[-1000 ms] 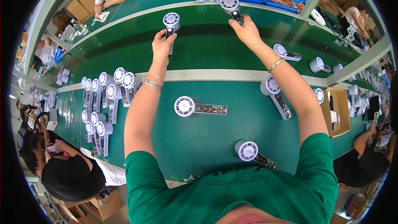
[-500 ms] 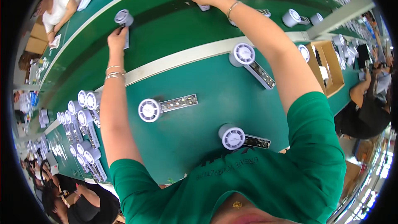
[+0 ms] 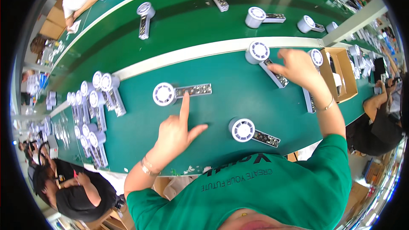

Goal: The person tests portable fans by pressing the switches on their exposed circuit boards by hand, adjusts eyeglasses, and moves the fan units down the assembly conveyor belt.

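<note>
Left hand and right hand have drawn back, fingers apart, from two fans (now lying beyond).

Handheld fan, 1: is showing lilac-white; circuit board is showing black, speckled silver. Tabletop, 1: is showing green. Carton, 1: is showing brown. Shirt, 1: is showing green with black print.

Can pass between the middle fan and the fan by the right hand; meets clustered fans at left, the cardboard box at right, and the pale rail beyond.
</note>
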